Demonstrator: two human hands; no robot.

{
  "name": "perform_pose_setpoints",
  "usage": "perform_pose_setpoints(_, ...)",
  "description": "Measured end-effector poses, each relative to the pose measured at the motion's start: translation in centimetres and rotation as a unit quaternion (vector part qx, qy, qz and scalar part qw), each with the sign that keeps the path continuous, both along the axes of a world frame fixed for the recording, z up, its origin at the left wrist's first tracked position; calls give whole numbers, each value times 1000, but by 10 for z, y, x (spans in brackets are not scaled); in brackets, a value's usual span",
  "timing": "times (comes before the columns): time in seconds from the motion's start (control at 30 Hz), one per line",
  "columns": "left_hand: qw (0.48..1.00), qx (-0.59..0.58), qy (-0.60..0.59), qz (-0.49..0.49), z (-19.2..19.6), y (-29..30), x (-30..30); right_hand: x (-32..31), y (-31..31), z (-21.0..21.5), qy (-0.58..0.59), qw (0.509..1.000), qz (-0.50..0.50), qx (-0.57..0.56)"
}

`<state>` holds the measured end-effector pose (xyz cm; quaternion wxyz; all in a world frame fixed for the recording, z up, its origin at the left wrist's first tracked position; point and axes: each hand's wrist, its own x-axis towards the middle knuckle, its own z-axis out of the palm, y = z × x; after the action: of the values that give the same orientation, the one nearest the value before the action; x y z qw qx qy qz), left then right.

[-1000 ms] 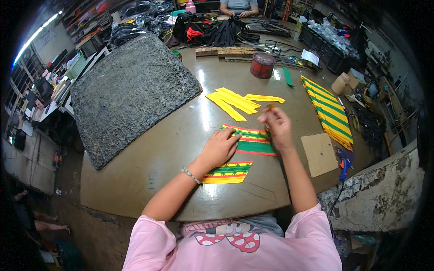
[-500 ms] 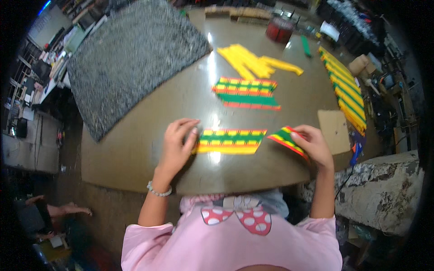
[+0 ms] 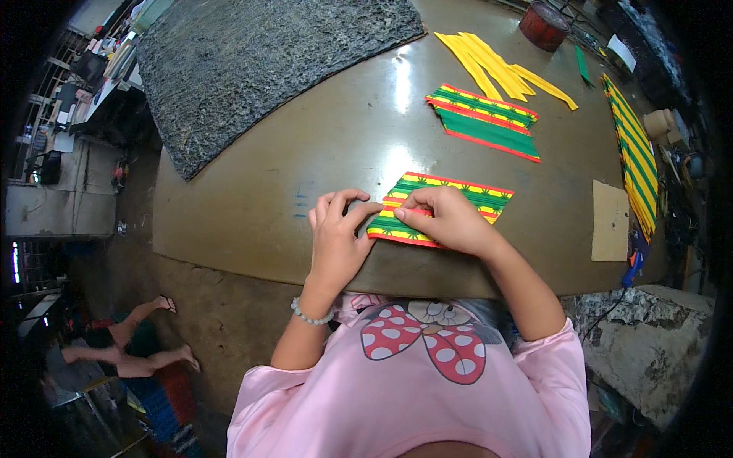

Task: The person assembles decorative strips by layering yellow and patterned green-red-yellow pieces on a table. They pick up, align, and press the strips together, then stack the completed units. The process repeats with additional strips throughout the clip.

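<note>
On the table before me, patterned strips (image 3: 458, 188) in red, yellow and green with dark leaf motifs lie edge to edge, their ends cut at a slant. My left hand (image 3: 340, 233) rests at their left end, fingers bent and apart, the index fingertip touching a strip. Thumb and forefinger of my right hand (image 3: 444, 217) pinch together over the middle of the strips, near a red edge; the hand hides part of the lower strip. Beyond them sits another patterned and green banded piece (image 3: 489, 126).
A rough dark grey slab (image 3: 267, 69) covers the far left of the table. Yellow strips (image 3: 489, 65), a red tin (image 3: 544, 27) and a green strip (image 3: 583, 65) lie at the back. Rightward are striped yellow-green strips (image 3: 634, 149), cardboard (image 3: 610, 221) and a blue-handled tool (image 3: 634, 259). Another person's legs (image 3: 145, 343) show lower left.
My right hand has moved left with its patterned strip, which now lies along the other one. The left hand stays at the left end. The view has shifted, so the table's things appear farther right.
</note>
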<state>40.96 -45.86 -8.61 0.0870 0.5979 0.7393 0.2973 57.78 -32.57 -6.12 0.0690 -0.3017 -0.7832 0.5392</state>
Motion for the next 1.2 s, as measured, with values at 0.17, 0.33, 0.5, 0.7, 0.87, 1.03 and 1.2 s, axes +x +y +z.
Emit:
perform_pose_setpoints(0.17, 1000, -4, -29, -10, -1, -2, -8, -8, -8, -6, -77, 995, -30, 51)
perform_pose_setpoints(0.33, 1000, 10, -24, -9, -2, -1, -9, -3, -11, 19, -60, 997, 4, 44)
perform_pose_setpoints(0.5, 1000, 14, -24, -9, -2, -2, -9, 3, -7, 49, -36, 993, -24, -109)
perform_pose_setpoints(0.7, 999, 9, -39, 23, -4, 2, -4, 12, -14, 52, 55, 945, 0, -321)
perform_pose_setpoints(0.87, 999, 5, -29, 34, -5, 2, -1, 111, 4, 83, 67, 994, 6, -91)
perform_pose_setpoints(1.03, 1000, 2, -10, -2, 1, 0, 8, 205, -10, 98, 84, 974, -186, 102)
perform_pose_setpoints(1.2, 988, 61, -33, -139, 5, -3, 27, 229, -12, 64, 198, 979, -50, -23)
